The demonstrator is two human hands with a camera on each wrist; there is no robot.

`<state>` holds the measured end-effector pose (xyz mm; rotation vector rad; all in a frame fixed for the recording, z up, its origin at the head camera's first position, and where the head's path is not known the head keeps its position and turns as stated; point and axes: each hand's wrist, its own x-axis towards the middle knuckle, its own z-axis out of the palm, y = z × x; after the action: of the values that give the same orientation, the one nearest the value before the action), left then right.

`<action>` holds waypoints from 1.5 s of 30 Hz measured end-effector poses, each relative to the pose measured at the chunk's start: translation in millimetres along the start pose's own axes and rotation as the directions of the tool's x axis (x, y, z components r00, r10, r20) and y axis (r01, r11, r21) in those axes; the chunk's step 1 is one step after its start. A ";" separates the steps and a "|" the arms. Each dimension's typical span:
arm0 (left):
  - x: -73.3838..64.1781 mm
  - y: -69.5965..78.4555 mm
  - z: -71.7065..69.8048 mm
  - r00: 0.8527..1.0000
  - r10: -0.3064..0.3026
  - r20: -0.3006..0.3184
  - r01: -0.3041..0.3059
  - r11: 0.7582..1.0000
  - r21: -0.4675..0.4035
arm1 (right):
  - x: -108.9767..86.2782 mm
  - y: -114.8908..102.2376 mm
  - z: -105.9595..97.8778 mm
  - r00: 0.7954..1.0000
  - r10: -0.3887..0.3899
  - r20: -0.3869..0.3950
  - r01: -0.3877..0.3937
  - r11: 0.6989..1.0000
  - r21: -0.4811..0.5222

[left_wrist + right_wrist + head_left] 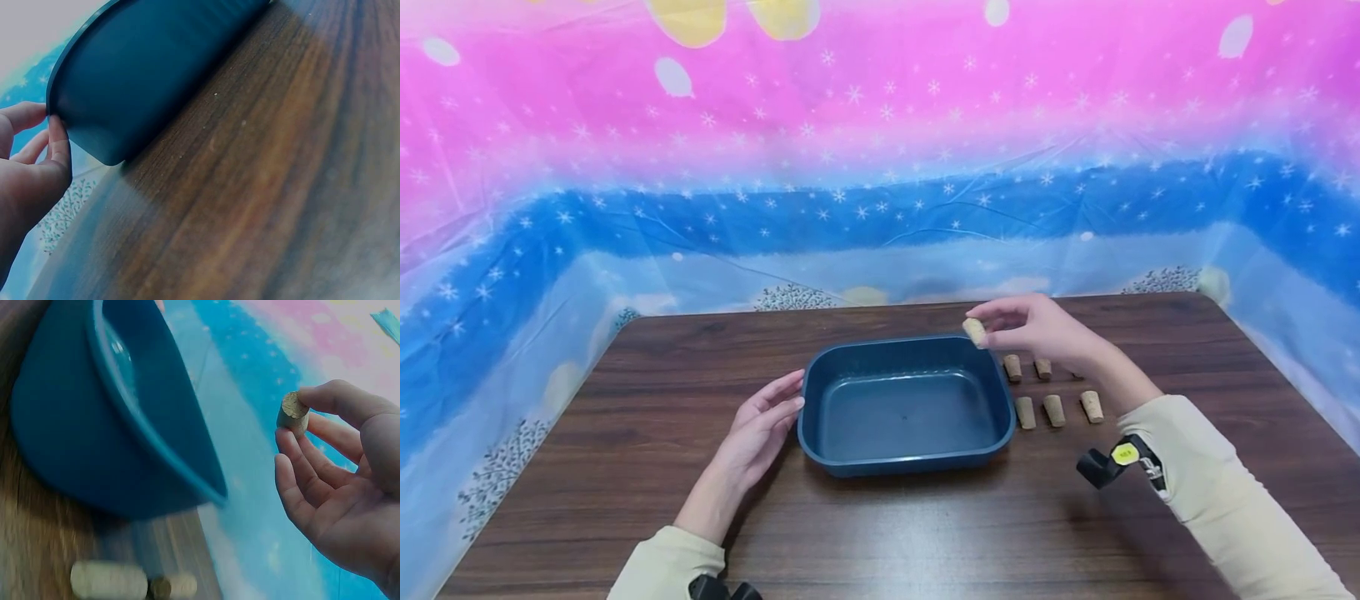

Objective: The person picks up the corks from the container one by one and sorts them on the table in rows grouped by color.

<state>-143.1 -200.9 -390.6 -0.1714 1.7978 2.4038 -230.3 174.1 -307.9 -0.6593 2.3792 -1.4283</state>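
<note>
A dark blue rectangular plastic basin point(906, 457) stands on the table, with nothing lying inside it. At its left end my left hand point(767, 429) holds the rim, with thumb and fingertips at the edge in the left wrist view. My right hand point(1037, 329) pinches a cork stopper point(292, 415) between thumb and fingers, raised by the basin's far right corner. Beside the basin's right end, several more cork stoppers point(1054, 411) stand in two rows. One in the back row is mostly hidden beneath the right hand.
The dark wood-grain table point(880, 533) extends around the basin on every side. Behind it and at both sides hangs a pink and blue cloth point(880, 150) with snowflakes. Black straps point(1101, 468) are worn at both wrists over pale sleeves point(1232, 492).
</note>
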 end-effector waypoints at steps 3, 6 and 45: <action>0.1 0.1 0.2 1.000 -0.001 0.000 0.001 1.000 -0.003 | -5.8 10.2 -8.9 1.000 0.018 -0.017 -0.019 1.000 -0.019; -0.7 0.5 -0.2 1.000 -0.003 0.001 0.003 1.000 0.006 | -11.9 19.7 -17.3 0.999 0.034 -0.031 -0.035 0.998 -0.045; -1.0 1.2 -0.5 1.000 -0.022 0.003 0.022 1.000 0.006 | -99.7 108.1 -86.3 0.988 0.058 -0.141 -0.101 0.942 -0.321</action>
<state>-142.3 -201.7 -389.5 -0.1854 1.7921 2.3823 -210.7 334.6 -362.0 -0.5516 2.7446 -1.0811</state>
